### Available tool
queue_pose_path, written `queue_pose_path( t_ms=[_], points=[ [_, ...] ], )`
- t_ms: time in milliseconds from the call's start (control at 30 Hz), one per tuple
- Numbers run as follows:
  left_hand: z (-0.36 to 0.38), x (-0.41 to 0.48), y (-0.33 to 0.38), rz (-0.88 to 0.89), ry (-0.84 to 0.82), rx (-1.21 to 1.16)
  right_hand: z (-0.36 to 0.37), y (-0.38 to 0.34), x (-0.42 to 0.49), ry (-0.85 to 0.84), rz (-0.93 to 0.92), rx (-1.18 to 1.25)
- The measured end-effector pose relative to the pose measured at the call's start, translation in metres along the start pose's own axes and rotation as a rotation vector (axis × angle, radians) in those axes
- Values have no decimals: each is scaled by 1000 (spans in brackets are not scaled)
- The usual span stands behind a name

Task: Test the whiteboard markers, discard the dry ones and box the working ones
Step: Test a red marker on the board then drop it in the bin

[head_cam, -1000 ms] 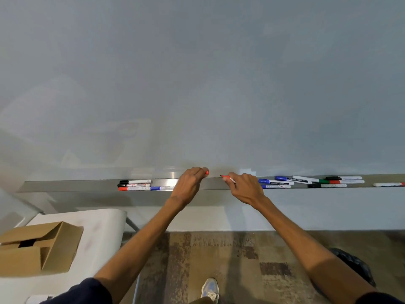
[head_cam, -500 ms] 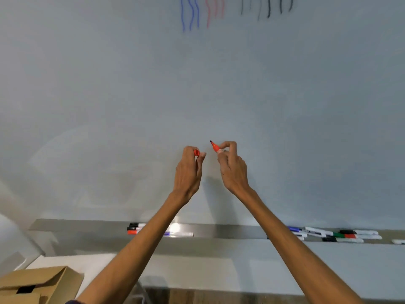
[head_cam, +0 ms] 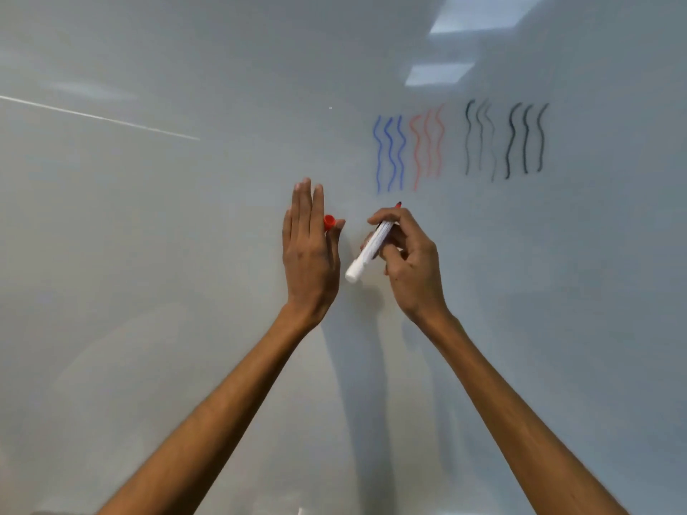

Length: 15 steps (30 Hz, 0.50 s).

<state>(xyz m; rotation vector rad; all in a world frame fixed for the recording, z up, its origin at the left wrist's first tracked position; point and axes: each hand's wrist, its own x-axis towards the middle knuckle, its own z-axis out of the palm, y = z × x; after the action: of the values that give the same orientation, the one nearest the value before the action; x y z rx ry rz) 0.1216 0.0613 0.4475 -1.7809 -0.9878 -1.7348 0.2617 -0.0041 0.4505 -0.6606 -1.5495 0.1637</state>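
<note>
Left forearm and right forearm are both stretching up and forward from the bottom corners, converging toward mid-frame. Left hand is showing its back to the camera, fingers standing straight and together, pointing up, thumb pinching a red cap on the index side. Right hand is hanging just beside it, not touching, fingers curling round a marker in a writing grip, red tip end pointing up, white butt end sticking down-left toward the left hand
</note>
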Motion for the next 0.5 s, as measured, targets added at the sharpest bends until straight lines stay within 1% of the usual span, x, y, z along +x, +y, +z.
queue_pose_path(
  t_ms=[67,133,267,367,500],
  points=[
    [0,33,-9,47,33,48,7,-11,19,12,-71,-37],
    [0,61,-15,78,47,82,13,-19,36,42,-112,-4],
    [4,96,-27,79,55,129,28,-31,61,133,-190,-18],
    [7,104,-34,95,59,176,37,-37,75,212,-159,58],
    [9,101,-36,119,75,182,41,-41,96,342,-135,141]
  ],
)
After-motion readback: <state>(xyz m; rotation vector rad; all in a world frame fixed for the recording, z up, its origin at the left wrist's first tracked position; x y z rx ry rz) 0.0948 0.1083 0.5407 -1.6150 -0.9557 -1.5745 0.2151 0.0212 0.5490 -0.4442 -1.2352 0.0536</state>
